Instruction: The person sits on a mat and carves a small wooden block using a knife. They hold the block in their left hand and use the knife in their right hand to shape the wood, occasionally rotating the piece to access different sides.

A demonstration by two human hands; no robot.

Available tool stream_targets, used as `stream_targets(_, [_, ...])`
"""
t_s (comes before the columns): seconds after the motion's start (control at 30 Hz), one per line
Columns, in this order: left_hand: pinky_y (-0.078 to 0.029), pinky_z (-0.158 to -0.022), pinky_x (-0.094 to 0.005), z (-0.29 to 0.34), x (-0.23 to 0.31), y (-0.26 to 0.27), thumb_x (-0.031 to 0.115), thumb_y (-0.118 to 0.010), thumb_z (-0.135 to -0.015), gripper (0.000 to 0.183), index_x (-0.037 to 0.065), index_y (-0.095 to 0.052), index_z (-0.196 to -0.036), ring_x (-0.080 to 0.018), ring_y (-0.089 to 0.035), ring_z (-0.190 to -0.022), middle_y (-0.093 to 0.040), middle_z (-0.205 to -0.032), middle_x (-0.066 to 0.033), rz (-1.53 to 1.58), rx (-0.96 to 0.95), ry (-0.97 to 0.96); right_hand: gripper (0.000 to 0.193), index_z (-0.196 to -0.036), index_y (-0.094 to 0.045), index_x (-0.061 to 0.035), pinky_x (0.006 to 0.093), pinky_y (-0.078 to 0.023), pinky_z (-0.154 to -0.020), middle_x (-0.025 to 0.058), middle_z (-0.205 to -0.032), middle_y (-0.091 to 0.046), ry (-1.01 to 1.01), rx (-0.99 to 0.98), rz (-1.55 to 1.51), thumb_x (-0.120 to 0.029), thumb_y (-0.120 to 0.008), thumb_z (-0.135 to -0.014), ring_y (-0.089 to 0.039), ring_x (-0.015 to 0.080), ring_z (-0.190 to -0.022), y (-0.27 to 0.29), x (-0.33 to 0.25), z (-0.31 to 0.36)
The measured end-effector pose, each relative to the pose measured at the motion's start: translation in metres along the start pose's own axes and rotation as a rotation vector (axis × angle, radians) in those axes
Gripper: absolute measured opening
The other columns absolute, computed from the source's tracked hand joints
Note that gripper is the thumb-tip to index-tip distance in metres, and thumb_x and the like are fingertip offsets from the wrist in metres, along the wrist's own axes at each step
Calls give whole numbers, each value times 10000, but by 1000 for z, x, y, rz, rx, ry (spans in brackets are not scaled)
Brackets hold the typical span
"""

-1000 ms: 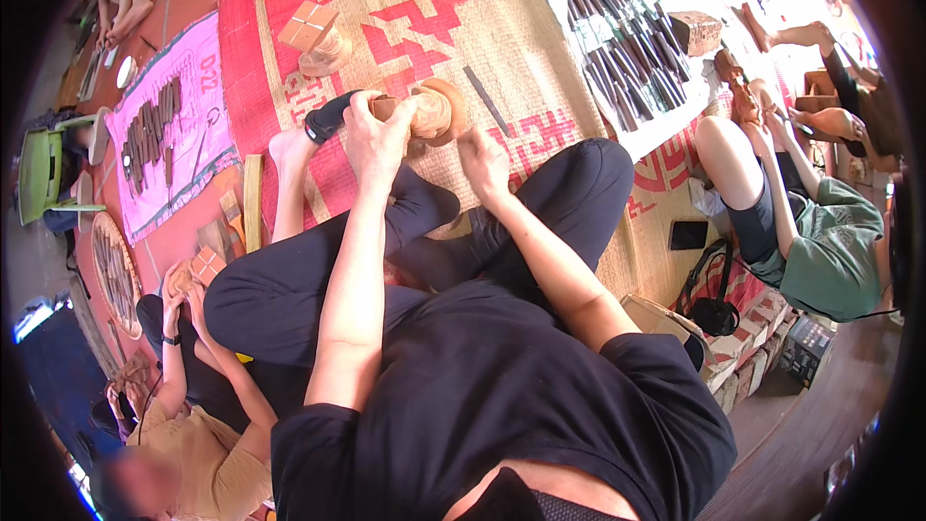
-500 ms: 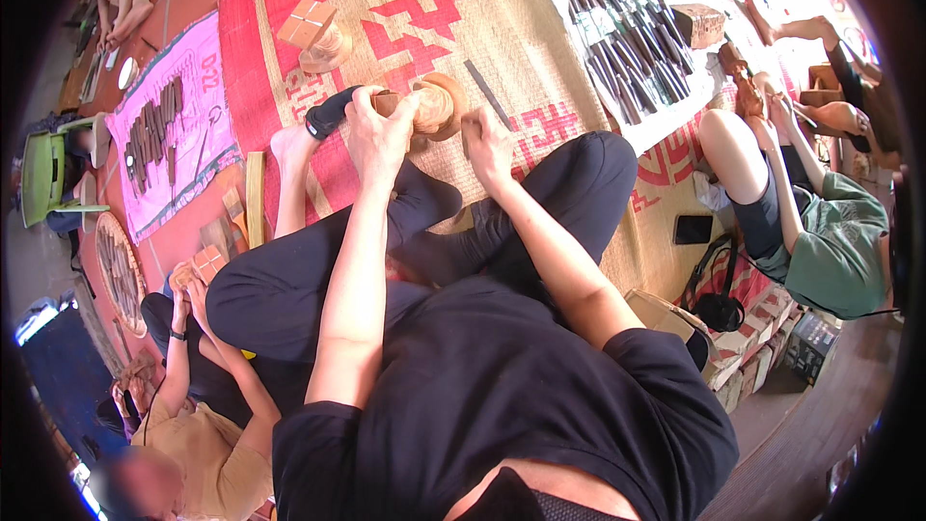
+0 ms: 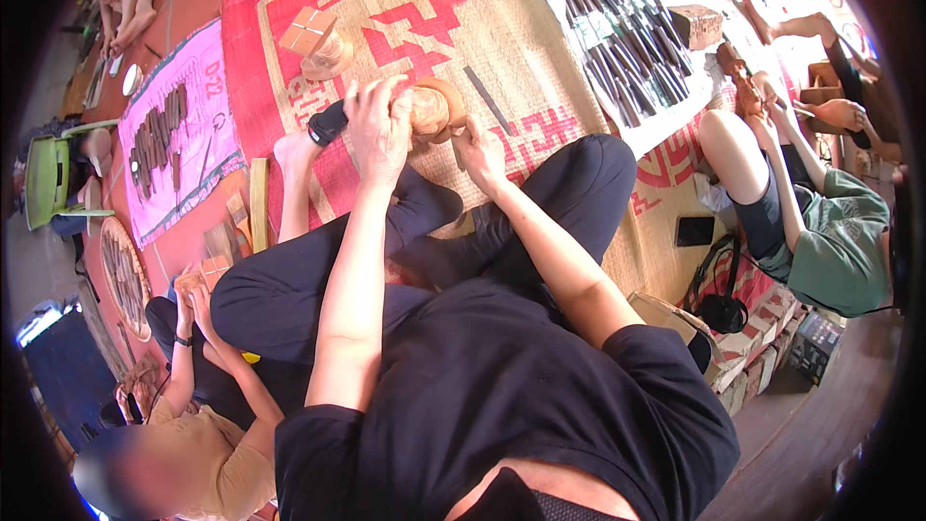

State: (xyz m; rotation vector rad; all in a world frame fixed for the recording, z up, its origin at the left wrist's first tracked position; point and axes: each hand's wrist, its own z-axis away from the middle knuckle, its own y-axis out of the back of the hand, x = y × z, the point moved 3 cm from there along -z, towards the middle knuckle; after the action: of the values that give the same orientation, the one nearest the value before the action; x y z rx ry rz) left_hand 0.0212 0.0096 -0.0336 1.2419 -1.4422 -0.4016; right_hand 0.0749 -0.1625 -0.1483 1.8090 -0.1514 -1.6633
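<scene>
A rounded, light-brown wooden carving [image 3: 431, 111] is held above the mat, just beyond my crossed legs. My left hand [image 3: 379, 130] grips its left side, with the fingers bent over the top and the thumb against it. On the carving's right edge rests my right hand [image 3: 479, 152], its fingers pinched together; whatever they may hold is hidden. A flat, dark file or bar [image 3: 488, 99] lies on the mat to the right of the carving. Farther off at the left, another wooden carving with a square block top [image 3: 311, 31] stands on the mat.
Several dark-handled chisels [image 3: 627, 43] lie on a white cloth at the far right, beside a wood block [image 3: 696, 26]. More tools [image 3: 157, 140] cover a pink cloth at left. Co-workers sit on both sides; a phone [image 3: 694, 231] lies at right.
My left hand has shifted its hold, with its fingers now more raised over the carving, which has turned a little. My right hand has come slightly left, up against the carving.
</scene>
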Motion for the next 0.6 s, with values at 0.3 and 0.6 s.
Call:
stream_targets(0.3, [-364, -1038, -489, -22, 36, 8, 299, -867, -572, 1032, 230, -342, -1458, -372, -461, -1204, -477, -1227, -147, 12, -336, -170, 159, -1028, -656, -65, 273, -422, -498, 11, -537, -552, -51, -46, -158, -85, -596, -882, -509, 87, -481, -1, 23, -14])
stream_targets(0.6, [-470, -920, -469, -51, 36, 2, 523, -774, -720, 775, 160, -493, -1345, -365, -584, -1089, -548, -1120, -188, -3, -280, 162, 186, -975, -658, 0, 286, -458, -553, 44, -630, -627, -335, -45, -479, -98, -628, -819, -581, 112, -540, 26, 36, -17])
